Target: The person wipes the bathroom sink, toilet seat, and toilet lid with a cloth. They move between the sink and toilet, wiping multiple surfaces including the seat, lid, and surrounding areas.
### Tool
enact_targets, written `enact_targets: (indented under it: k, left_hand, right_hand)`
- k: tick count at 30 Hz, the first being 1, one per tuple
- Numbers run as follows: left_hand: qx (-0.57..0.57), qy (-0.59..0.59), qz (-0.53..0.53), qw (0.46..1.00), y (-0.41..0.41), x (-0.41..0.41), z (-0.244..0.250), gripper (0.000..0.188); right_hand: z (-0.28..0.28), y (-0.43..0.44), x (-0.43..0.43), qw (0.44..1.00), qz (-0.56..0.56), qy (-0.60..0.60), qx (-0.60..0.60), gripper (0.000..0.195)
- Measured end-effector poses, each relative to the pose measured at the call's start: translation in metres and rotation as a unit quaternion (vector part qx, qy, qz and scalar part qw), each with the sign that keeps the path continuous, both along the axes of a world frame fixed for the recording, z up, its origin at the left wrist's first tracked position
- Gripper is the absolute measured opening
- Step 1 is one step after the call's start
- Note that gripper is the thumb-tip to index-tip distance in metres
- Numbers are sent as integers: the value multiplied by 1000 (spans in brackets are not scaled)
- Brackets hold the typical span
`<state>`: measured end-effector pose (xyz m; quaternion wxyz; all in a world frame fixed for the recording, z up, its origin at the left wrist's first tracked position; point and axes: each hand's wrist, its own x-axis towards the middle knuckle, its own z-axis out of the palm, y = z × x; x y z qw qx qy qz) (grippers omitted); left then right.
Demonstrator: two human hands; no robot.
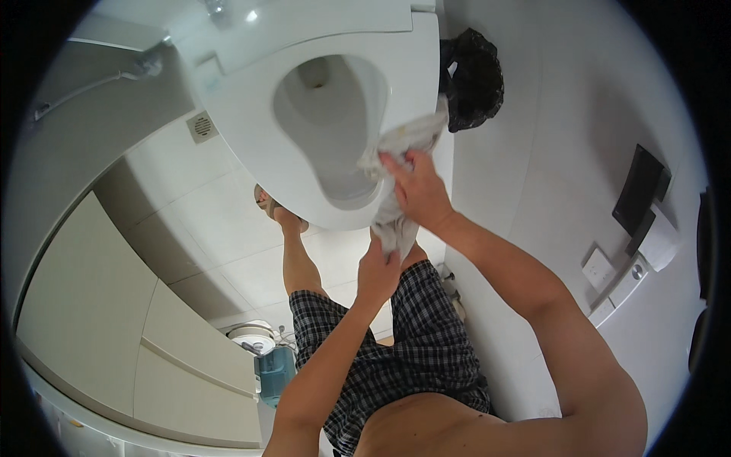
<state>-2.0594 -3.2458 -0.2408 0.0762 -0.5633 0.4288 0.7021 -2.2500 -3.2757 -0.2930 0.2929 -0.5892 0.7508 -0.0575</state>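
A whitish, stained cloth [412, 136] is stretched between my two hands over the front right part of a white toilet seat [251, 114]. My right hand [420, 188] grips its upper part near the edge of the bowl opening. My left hand [378, 268] holds the lower end, which hangs past the front of the toilet above my leg. The cloth's top corner reaches towards a bin lined with a black plastic bag [475, 80]. Whether the cloth touches the seat, I cannot tell.
Pale cabinets [91, 303] line the left side, with a blue container [275, 371] near them. A floor drain [203, 127] lies left of the toilet. On the right wall are a toilet paper roll [659, 240], its dark holder [639, 191] and a switch plate [598, 267].
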Motion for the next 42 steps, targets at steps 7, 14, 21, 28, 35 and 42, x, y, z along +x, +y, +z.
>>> enact_targets:
  k: [7,14,21,28,35,42]
  left_hand:
    - [-117,9,52,992,-87,-28,-10,25]
    - [-51,-6,-26,998,-23,-15,-8,23]
    - [-30,-63,-35,997,17,83,17,28]
    - [-51,-90,-13,995,-13,92,15,26]
    - [-57,74,-35,995,-46,-44,-12,34]
    - [-154,12,101,983,-130,-96,1,32]
  right_hand:
    - [-2,-114,-42,996,44,80,-21,48]
    - [-2,-38,22,992,37,47,111,41]
    - [22,6,142,951,-245,-108,157,56]
    - [33,22,109,972,58,-176,145,48]
    - [13,-46,-78,998,-33,57,10,51]
    - [-30,-129,-76,983,-72,85,-148,64]
